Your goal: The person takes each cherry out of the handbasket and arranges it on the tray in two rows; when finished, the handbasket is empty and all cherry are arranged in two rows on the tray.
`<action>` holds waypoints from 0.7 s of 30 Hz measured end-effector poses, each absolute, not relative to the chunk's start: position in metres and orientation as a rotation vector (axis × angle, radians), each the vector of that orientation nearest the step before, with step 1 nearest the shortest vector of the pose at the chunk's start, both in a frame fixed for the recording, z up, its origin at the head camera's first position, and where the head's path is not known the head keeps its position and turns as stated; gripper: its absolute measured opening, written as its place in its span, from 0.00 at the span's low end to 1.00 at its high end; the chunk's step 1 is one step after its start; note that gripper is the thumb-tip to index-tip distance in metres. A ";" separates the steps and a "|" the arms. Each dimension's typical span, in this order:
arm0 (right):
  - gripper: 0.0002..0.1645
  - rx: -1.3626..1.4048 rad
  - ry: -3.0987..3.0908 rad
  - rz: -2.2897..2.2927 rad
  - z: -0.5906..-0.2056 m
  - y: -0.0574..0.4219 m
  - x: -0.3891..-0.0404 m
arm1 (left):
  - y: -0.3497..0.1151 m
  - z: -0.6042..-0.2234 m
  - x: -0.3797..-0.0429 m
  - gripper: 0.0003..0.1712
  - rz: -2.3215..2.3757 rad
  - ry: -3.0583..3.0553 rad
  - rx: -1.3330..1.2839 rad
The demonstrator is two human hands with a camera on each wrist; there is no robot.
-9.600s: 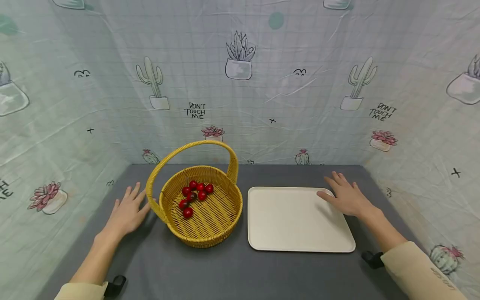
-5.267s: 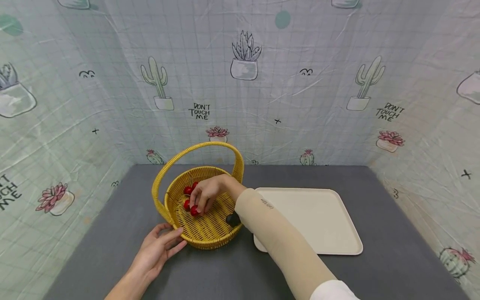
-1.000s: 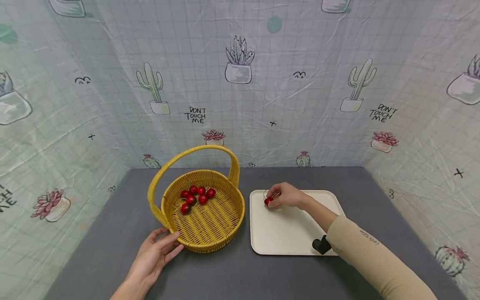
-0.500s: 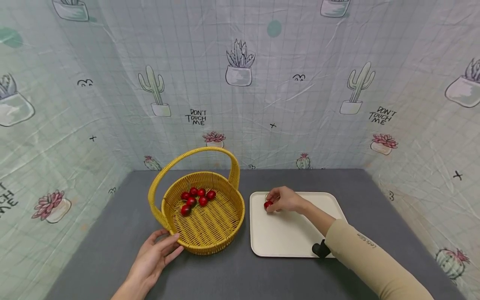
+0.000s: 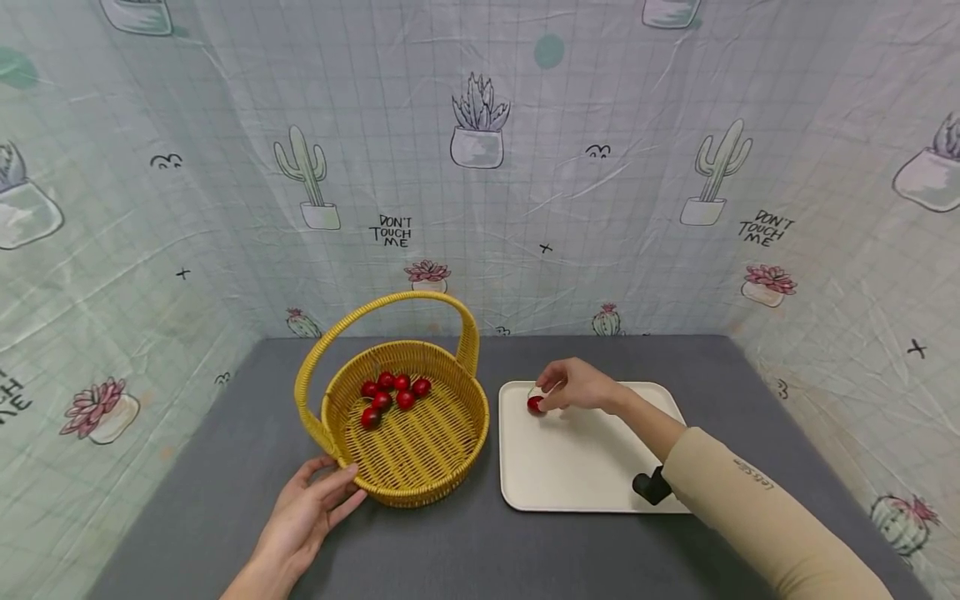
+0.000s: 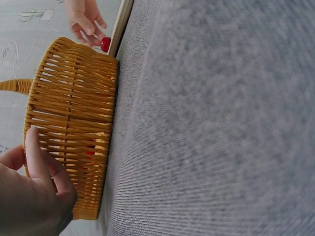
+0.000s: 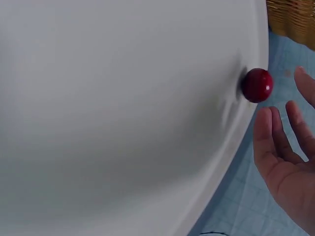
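Note:
A yellow wicker basket [image 5: 450, 467] with a tall arched handle holds several dark red cherries [image 5: 405, 400]. My left hand [image 5: 311, 512] holds its near left rim; in the left wrist view the fingers [image 6: 37, 160] lie against the woven side. To the right is a cream tray [image 5: 562, 492], with one cherry [image 5: 535, 405] on its far left part, a thin stem rising from it. My right hand [image 5: 577, 385] hovers at this cherry with thumb and fingers spread. In the right wrist view a gap shows between the fingertips [image 7: 263, 115] and the cherry [image 7: 257, 85].
The basket and tray stand side by side on a grey tabletop [image 5: 442, 558], a narrow strip between them. A curtain [image 5: 540, 183] printed with cacti encloses the back and both sides. A black wrist strap piece [image 5: 651, 486] hangs below the right sleeve, over the tray.
Since several seconds ago, my right hand has carried a cherry from basket to tray. Within the last second its fingers have loosened from that cherry. My left hand keeps its place on the basket.

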State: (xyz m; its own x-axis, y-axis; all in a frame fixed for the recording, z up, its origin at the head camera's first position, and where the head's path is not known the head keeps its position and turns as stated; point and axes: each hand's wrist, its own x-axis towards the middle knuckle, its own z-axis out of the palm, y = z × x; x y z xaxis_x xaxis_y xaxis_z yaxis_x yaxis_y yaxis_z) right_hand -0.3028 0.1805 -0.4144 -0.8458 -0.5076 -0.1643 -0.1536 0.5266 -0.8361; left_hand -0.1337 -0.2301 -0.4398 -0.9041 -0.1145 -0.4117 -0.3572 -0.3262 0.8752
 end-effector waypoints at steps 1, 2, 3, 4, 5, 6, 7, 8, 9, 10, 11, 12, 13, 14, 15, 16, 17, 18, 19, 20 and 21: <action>0.25 -0.554 2.378 -1.247 -0.411 0.180 -0.302 | -0.230 -0.440 -0.134 0.24 2.362 1.724 -0.613; 0.25 -0.566 2.372 -1.247 -0.408 0.179 -0.302 | -0.230 -0.440 -0.134 0.24 2.362 1.724 -0.615; 0.24 -0.579 2.371 -1.242 -0.404 0.178 -0.301 | -0.230 -0.440 -0.134 0.24 2.363 1.724 -0.616; 0.24 -0.589 2.371 -1.239 -0.400 0.177 -0.300 | -0.230 -0.440 -0.134 0.24 2.363 1.725 -0.617; 0.23 -0.604 2.369 -1.238 -0.397 0.176 -0.299 | -0.230 -0.441 -0.134 0.24 2.362 1.726 -0.618; 0.22 -0.618 2.367 -1.235 -0.393 0.174 -0.298 | -0.230 -0.441 -0.133 0.24 2.362 1.726 -0.617; 0.21 -0.634 2.365 -1.233 -0.389 0.172 -0.297 | -0.230 -0.441 -0.133 0.24 2.362 1.724 -0.617; 0.20 -0.653 2.360 -1.230 -0.386 0.170 -0.297 | -0.230 -0.441 -0.133 0.24 2.362 1.723 -0.622; 0.19 -0.672 2.356 -1.227 -0.382 0.168 -0.296 | -0.230 -0.441 -0.133 0.24 2.362 1.722 -0.623; 0.19 -0.686 2.351 -1.225 -0.378 0.165 -0.295 | -0.230 -0.441 -0.133 0.24 2.362 1.722 -0.624; 0.19 -0.702 2.345 -1.225 -0.375 0.162 -0.294 | -0.230 -0.441 -0.133 0.24 2.364 1.720 -0.623; 0.19 -0.710 2.342 -1.222 -0.372 0.159 -0.293 | -0.230 -0.441 -0.133 0.24 2.365 1.718 -0.623; 0.19 -0.721 2.337 -1.218 -0.369 0.156 -0.292 | -0.230 -0.441 -0.133 0.24 2.365 1.718 -0.623; 0.19 -0.732 2.331 -1.214 -0.367 0.153 -0.292 | -0.230 -0.441 -0.133 0.25 2.365 1.718 -0.622; 0.19 -0.742 2.322 -1.211 -0.364 0.149 -0.291 | -0.230 -0.441 -0.133 0.25 2.366 1.718 -0.622; 0.19 -0.755 2.313 -1.210 -0.362 0.146 -0.291 | -0.230 -0.441 -0.133 0.25 2.368 1.718 -0.622; 0.19 -0.773 2.304 -1.207 -0.360 0.142 -0.291 | -0.230 -0.441 -0.133 0.24 2.369 1.718 -0.620; 0.19 -0.792 2.296 -1.201 -0.358 0.139 -0.290 | -0.230 -0.441 -0.133 0.24 2.369 1.720 -0.619; 0.19 -0.814 2.283 -1.196 -0.355 0.135 -0.290 | -0.230 -0.440 -0.133 0.24 2.369 1.722 -0.617; 0.19 -0.833 2.270 -1.192 -0.353 0.131 -0.290 | -0.230 -0.440 -0.133 0.24 2.371 1.721 -0.615; 0.19 -0.851 2.255 -1.190 -0.351 0.128 -0.290 | -0.230 -0.440 -0.133 0.24 2.371 1.721 -0.614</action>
State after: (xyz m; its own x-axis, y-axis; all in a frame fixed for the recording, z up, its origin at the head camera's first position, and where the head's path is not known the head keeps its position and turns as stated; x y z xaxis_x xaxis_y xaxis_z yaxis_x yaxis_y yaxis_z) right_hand -0.2899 0.1276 -0.3513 -0.7088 -0.6980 -0.1016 -0.3102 0.4379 -0.8438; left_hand -0.1334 -0.2299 -0.4404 -0.9054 -0.1177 -0.4080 -0.3514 -0.3316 0.8755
